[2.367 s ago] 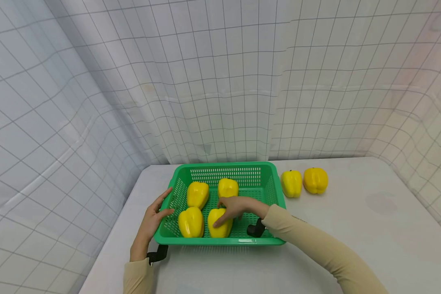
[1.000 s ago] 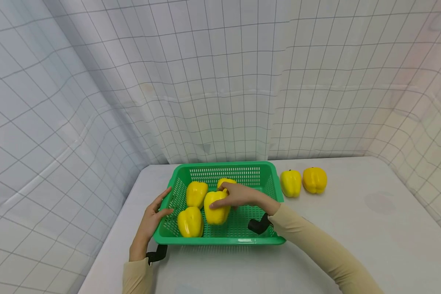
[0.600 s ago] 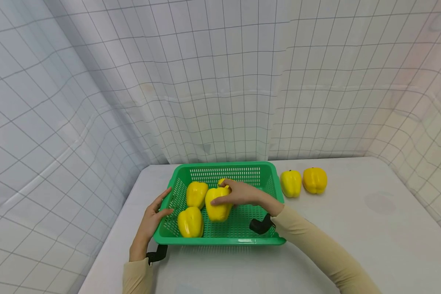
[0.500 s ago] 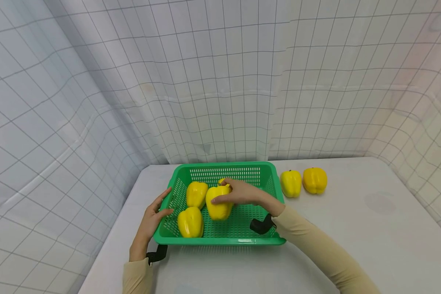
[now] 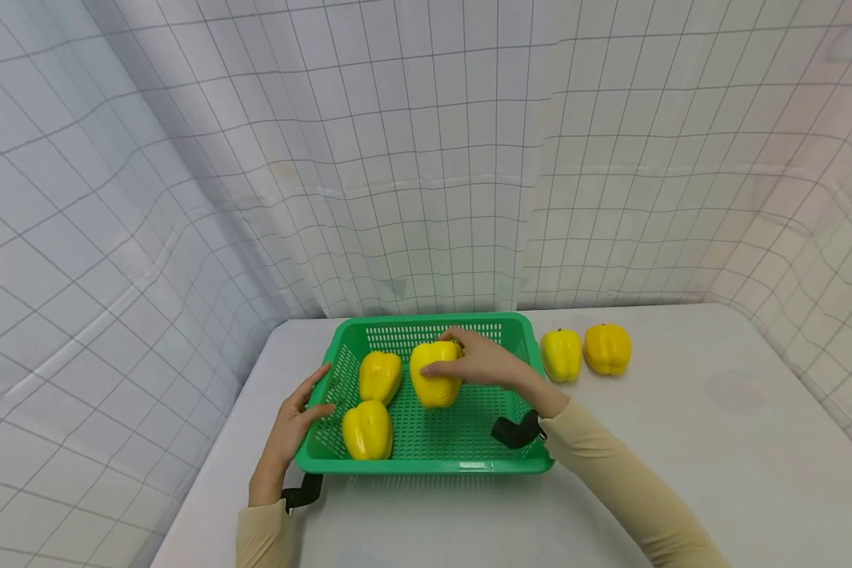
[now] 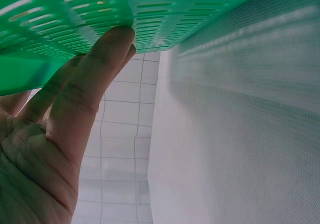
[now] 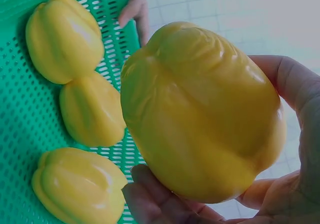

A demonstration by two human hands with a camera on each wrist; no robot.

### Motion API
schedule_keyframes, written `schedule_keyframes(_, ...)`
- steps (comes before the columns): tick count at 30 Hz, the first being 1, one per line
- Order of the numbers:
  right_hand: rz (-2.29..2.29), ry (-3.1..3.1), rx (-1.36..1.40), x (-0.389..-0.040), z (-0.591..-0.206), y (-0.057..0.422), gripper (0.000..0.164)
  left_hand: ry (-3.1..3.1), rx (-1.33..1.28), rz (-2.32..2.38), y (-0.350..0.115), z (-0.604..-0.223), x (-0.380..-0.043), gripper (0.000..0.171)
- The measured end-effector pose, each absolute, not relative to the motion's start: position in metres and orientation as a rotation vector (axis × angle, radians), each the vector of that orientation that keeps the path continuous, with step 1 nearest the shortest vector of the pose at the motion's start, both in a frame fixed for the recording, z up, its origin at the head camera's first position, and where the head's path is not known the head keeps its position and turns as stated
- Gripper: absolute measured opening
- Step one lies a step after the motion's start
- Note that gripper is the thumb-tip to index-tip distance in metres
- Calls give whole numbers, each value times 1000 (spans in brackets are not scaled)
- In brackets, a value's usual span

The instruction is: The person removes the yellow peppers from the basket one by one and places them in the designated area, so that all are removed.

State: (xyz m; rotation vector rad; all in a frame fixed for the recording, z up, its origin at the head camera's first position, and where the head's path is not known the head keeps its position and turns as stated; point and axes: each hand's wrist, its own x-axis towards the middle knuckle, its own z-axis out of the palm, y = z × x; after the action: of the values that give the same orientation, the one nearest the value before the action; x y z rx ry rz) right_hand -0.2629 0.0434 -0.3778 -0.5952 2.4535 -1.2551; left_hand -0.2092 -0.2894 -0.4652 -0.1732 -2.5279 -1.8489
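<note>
In the head view, my right hand (image 5: 484, 361) grips a yellow bell pepper (image 5: 435, 379), thumb on the near side. It is held up above the basket floor. In the right wrist view, this pepper (image 7: 200, 114) fills the space between thumb and fingers. My left hand (image 5: 293, 426) holds the left rim of a green slotted plastic basket (image 5: 426, 467), thumb over the edge. Its fingers (image 6: 92, 79) lie against the outer wall in the left wrist view. Two more peppers, one behind (image 5: 379, 377) and one in front (image 5: 368, 430), lie in the basket's left half. Another basket pepper (image 7: 80, 184) shows only in the right wrist view.
Two further yellow peppers, a left one (image 5: 561, 355) and a right one (image 5: 607, 349), lie on the white table (image 5: 681, 410) just right of the basket. White grid-patterned curtains (image 5: 426, 197) hang behind and along both sides.
My right hand has lifted the front-right pepper off the basket floor and carried it up, back and slightly right. It now covers the pepper behind it. My left hand stays on the rim.
</note>
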Motion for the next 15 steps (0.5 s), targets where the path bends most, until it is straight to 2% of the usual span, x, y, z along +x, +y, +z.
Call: schedule_keyframes(15,-1460,2445,-533,-262,-368,75,68,-2530,-183,-1842,-289,-465,-209,64)
